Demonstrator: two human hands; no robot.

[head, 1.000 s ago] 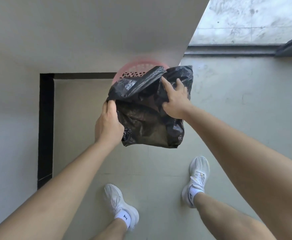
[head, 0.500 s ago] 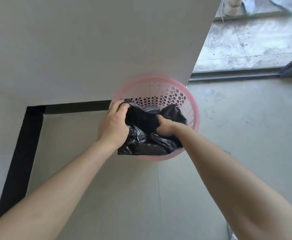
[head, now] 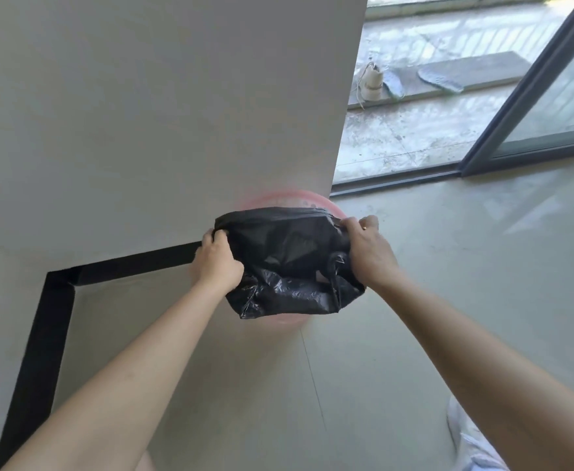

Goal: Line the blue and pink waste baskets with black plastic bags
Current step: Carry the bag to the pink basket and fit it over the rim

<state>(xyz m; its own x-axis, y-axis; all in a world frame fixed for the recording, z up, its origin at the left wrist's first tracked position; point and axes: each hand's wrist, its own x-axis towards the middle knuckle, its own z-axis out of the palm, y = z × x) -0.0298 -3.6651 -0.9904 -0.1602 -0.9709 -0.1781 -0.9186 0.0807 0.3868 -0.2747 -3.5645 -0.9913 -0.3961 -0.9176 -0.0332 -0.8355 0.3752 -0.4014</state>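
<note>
A black plastic bag (head: pixel 289 263) is spread wide over the pink waste basket (head: pixel 299 200), which stands on the floor against the wall corner. Only the basket's blurred far rim and a sliver of its near edge show. My left hand (head: pixel 216 260) grips the bag's left edge, fingers curled over it. At the right edge, my right hand (head: pixel 369 249) pinches the bag's mouth. The mouth is stretched between both hands. No blue basket is in view.
A white wall (head: pixel 163 107) with a black skirting strip (head: pixel 51 321) rises right behind the basket. A dark sliding door frame (head: pixel 523 93) opens to a balcony at the upper right. My white shoe (head: pixel 466 436) shows at the bottom right on the grey floor.
My hands have pulled apart, stretching the bag's mouth wide across the basket. Before, both were pushed down into the basket with the bag bunched. The view has tilted up.
</note>
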